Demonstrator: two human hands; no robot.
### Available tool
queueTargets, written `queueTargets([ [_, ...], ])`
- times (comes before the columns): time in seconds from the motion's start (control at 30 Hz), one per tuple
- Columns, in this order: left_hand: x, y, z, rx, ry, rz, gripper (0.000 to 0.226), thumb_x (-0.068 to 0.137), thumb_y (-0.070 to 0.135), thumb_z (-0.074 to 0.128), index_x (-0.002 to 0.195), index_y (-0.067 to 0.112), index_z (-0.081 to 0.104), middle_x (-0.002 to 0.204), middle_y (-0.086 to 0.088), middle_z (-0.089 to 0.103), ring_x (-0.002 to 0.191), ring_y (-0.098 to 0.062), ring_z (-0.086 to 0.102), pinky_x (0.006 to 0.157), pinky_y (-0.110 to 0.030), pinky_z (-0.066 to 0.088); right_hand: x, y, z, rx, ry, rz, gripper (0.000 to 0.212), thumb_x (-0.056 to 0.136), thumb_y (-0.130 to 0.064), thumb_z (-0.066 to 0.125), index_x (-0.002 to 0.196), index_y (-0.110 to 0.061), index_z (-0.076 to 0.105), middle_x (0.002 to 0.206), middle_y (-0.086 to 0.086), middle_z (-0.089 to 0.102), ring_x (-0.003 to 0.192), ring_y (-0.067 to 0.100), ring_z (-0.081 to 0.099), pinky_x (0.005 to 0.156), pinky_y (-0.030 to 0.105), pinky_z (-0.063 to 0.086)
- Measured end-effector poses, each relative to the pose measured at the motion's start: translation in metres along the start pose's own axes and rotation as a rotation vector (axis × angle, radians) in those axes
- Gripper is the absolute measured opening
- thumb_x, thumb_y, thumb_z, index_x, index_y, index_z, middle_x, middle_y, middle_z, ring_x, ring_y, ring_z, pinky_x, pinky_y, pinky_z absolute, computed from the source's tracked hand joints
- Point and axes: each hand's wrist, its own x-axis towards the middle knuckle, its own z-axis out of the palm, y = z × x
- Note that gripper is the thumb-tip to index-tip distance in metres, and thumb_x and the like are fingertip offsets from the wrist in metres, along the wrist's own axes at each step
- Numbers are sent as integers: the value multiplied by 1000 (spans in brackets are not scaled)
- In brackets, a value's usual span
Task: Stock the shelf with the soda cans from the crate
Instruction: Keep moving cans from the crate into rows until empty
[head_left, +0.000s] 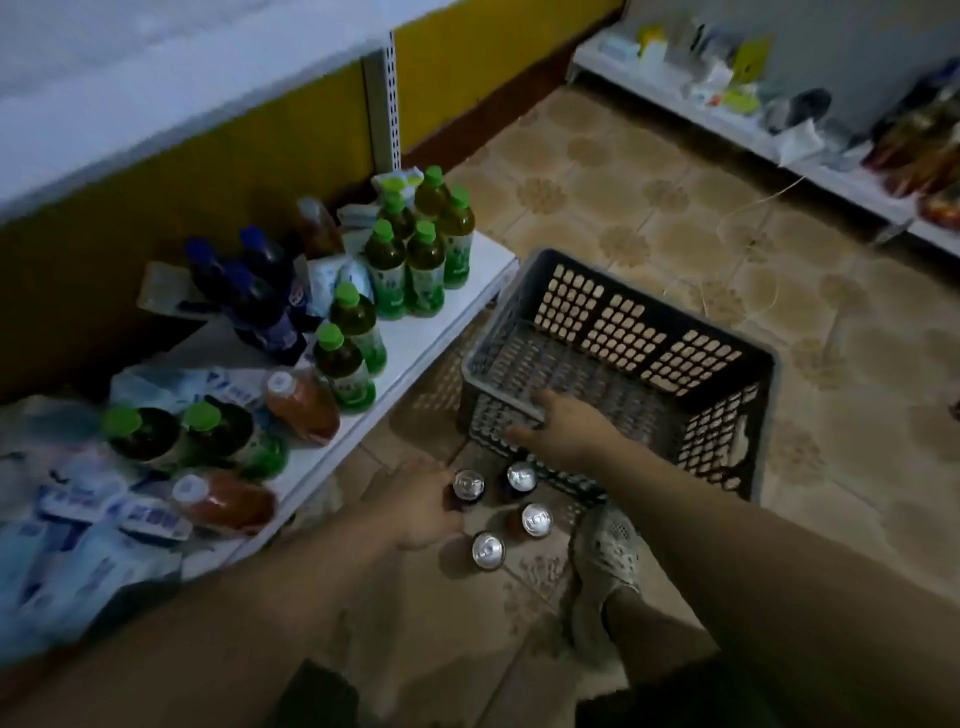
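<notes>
Four cans (536, 519) stand between shelf (413, 348) edge and crate (727, 441), left hand (421, 512) gripping one

There are four soda cans (536, 519) and one crate (498, 312)

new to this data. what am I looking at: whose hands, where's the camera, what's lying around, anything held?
There is no machine here. A person works with bare hands, and the single picture comes from a wide-angle camera worn on their head, looking forward and down.

The left hand grips one soda can standing on the tiled floor. Three more cans stand beside it.

The right hand rests on the near rim of the grey crate, which looks empty.

On the left is a low white shelf. It holds green-capped bottles, dark blue-capped bottles and orange bottles lying on their sides.

The person's shoe shows next to the cans.
</notes>
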Motion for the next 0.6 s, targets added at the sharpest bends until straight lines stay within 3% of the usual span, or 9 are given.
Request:
queueTargets([
  [0.13, 55, -36, 44, -22, -81, -63, 58, 76, 67, 46, 129, 44, 45, 144, 1, 44, 126, -27, 46, 102, -46, 41, 51, 20, 64, 5, -136, -10, 68, 93, -55, 52, 143, -12, 37, 141, 15, 47, 122, 32, 50, 97, 39, 45],
  [0.27, 100, -70, 76, -127, -121, -163, 55, 74, 60, 52, 121, 33, 56, 128, 1, 58, 115, -24, 55, 97, -40, 46, 96, 26, 122, 10, -203, -37, 56, 91, -54, 55, 129, -14, 47, 130, 14, 53, 111, 31, 54, 89, 37, 47],
  [0.37, 125, -87, 91, -180, -152, -195, 50, 73, 54, 55, 116, 28, 61, 117, 2, 62, 109, -23, 58, 93, -40, 48, 133, 24, 160, 20, -251, -52, 62, 89, -48, 61, 136, -12, 41, 135, 16, 50, 118, 34, 52, 91, 36, 44],
  [0.5, 147, -104, 111, -151, -150, -245, 58, 77, 56, 58, 128, 28, 53, 128, -1, 57, 114, -25, 56, 94, -32, 45, 169, 15, 206, 54, -336, -55, 79, 86, -39, 69, 147, -12, 26, 144, 19, 36, 125, 39, 47, 98, 38, 42],
  [0.6, 152, -107, 119, -117, -154, -238, 58, 82, 54, 59, 133, 27, 48, 133, -1, 55, 120, -26, 53, 90, -29, 41, 180, 13, 232, -3, -314, -37, 68, 88, -30, 66, 142, -14, 29, 140, 19, 36, 117, 41, 54, 91, 40, 46],
])
